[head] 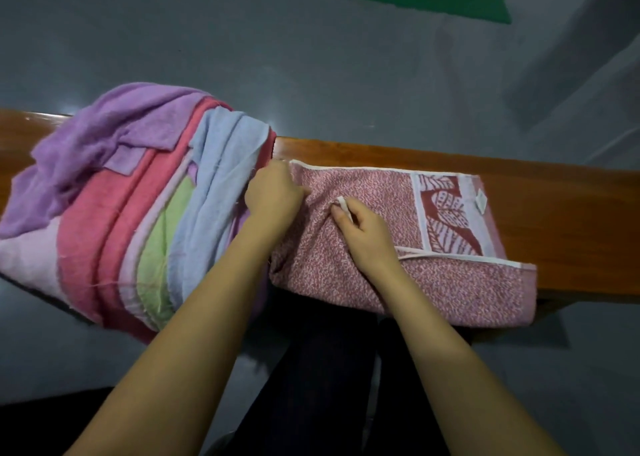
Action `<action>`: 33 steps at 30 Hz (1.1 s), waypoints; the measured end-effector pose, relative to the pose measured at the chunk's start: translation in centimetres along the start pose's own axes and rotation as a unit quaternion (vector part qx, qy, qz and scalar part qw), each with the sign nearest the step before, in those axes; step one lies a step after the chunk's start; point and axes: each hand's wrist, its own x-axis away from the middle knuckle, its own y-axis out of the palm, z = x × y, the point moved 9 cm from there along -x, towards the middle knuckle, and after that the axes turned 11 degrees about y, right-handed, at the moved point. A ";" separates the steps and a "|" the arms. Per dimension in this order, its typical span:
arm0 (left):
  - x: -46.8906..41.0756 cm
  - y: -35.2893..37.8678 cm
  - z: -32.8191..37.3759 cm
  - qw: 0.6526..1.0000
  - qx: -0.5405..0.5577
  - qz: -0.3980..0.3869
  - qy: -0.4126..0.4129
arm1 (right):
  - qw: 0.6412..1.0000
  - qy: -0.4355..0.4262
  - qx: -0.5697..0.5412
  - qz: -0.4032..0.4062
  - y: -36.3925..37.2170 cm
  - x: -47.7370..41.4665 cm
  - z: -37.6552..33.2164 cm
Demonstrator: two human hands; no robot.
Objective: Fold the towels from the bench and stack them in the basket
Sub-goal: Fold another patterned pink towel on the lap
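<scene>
Head view. Wooden bench (554, 192) runs across the frame. A pink patterned towel (433, 282) lies on it, part-folded, its near side drooping over the front edge; a leaf-print border panel and a small tag sit at the right end. Just left, touching it, a heap of unfolded towels (131, 206): purple, pink, green, pale blue, draped over the bench.

Left hand (273, 196) at the towel's far-left corner, fingers curled down onto the cloth beside the white hem; whether they pinch it or only press, cannot tell. Right hand (363, 234) mid-towel, thumb and forefinger nipping a white bit of edging or hem, the other fingers loosely bent.

No basket in view.

Handling, as judged: terry cloth, light, limp, no stiffness. It sags wherever unsupported, so the overhanging part likely drags the fold askew. Not slippery; the nap grips itself. Best taken by the hemmed corners, both at once, where the stitched edge gives something firm to pinch and keeps the layers lined up.
</scene>
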 end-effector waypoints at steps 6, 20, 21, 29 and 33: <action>0.6 0.2 0.3 0.959 0.284 -0.018 -0.016 | 0.998 0.002 -0.057 -0.019 0.0 0.9 -0.3; 11.8 -5.9 7.7 0.908 0.377 0.128 0.129 | 0.977 -0.089 -0.192 0.033 -8.5 9.7 -5.4; 12.4 -5.9 8.2 0.908 0.377 0.124 0.135 | 0.978 -0.092 -0.181 0.035 -8.8 10.2 -5.5; 15.7 -7.0 11.6 0.915 0.316 0.104 0.228 | 0.978 -0.137 -0.151 0.044 -10.6 12.5 -7.2; 16.7 -7.2 12.7 0.915 0.293 0.098 0.258 | 0.976 -0.122 -0.174 0.044 -10.9 13.0 -6.5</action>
